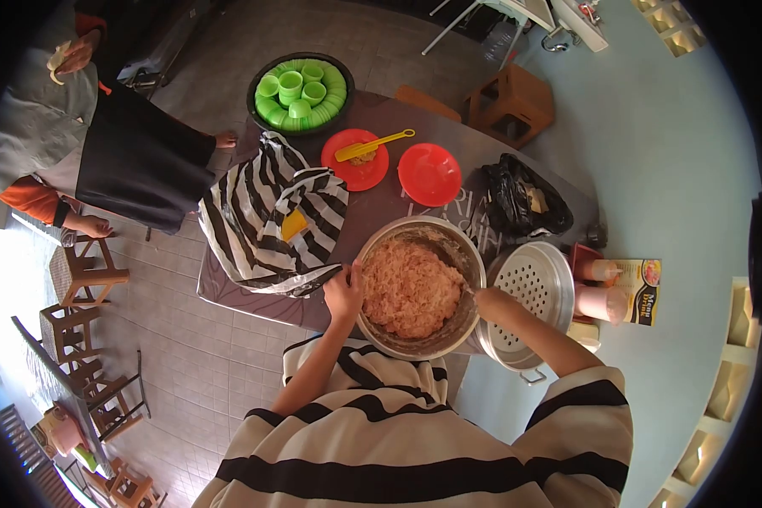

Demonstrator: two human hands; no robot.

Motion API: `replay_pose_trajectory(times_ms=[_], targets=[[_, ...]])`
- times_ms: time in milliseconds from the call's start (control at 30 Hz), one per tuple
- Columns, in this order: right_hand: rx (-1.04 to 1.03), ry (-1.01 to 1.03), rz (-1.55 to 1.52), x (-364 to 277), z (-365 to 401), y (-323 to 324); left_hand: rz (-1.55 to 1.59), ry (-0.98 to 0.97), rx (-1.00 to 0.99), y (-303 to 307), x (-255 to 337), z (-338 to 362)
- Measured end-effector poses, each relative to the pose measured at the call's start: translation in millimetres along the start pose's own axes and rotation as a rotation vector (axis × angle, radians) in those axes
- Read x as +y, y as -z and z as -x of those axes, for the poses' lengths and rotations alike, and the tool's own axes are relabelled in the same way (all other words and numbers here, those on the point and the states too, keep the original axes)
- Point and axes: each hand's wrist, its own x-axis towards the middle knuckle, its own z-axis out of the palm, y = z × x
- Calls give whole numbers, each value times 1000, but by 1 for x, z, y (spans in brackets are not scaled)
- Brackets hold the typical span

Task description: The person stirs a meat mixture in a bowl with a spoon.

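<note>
A large metal bowl (460, 245) full of pinkish minced mixture (411, 286) stands on the dark table in front of me. My left hand (345, 294) grips the bowl's near left rim. At the bowl's right rim my right hand (491, 300) is closed around a thin utensil whose end goes into the mixture; the utensil is mostly hidden.
A perforated metal steamer tray (533, 288) lies right of the bowl. Behind are a striped bag (267, 212), two red plates (430, 173) one with a yellow spatula (372, 146), a basin of green cups (300, 89) and a black bag (521, 199). Another person (85, 127) stands at far left.
</note>
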Motion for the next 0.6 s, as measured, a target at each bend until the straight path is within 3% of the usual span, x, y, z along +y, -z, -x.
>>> replay_pose_trajectory(times_ms=[33, 100, 133, 200, 233, 300, 433, 600], targets=[[-1, 1, -1, 0, -2, -1, -1, 1, 0, 0, -1, 0], [-257, 117, 128, -2, -6, 1, 8, 4, -14, 0, -1, 0], [-256, 120, 129, -9, 1, 13, 6, 4, -11, 0, -1, 0], [-448, -204, -271, -20, 18, 35, 26, 35, -22, 0, 0, 0], [-446, -202, -270, -14, 11, 28, 32, 38, -13, -1, -1, 0], [-663, -112, -434, -4, 2, 13, 16, 36, -22, -1, -3, -1], [-750, -225, -671, -25, 15, 6, 12, -12, -4, -1, -2, -1], [-682, -199, -860, -62, 42, 16, 28, -38, 9, -1, 0, -3]])
